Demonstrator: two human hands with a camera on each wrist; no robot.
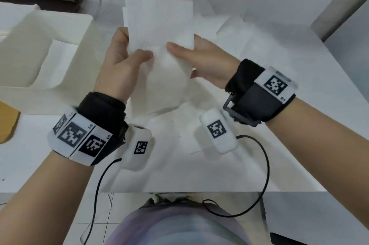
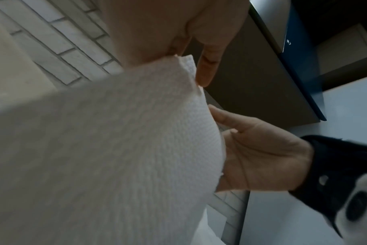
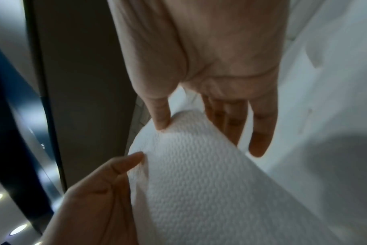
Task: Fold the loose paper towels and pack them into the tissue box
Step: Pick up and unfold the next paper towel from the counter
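From the head view, both hands hold one white embossed paper towel sheet [image 1: 157, 45] up above the middle of the white table [image 1: 299, 105]. The left hand [image 1: 119, 61] pinches the sheet's left edge, thumb on the near face and fingers behind; the right hand [image 1: 201, 61] pinches the right edge the same way. The white open-topped tissue box [image 1: 65, 49] sits toward the table's left edge, just left of the left hand. More loose white paper towels [image 1: 239, 45] lie spread on the table under and beyond the hands.

In the left wrist view, the towel sheet [image 2: 115, 149] fills the frame, the left hand's fingers [image 2: 205, 66] at its top edge and the right hand [image 2: 258, 154] at its side.

In the right wrist view, the right hand's thumb [image 3: 159, 112] presses on the sheet [image 3: 199, 174], fingers behind it; the left hand [image 3: 98, 199] grips the near edge.
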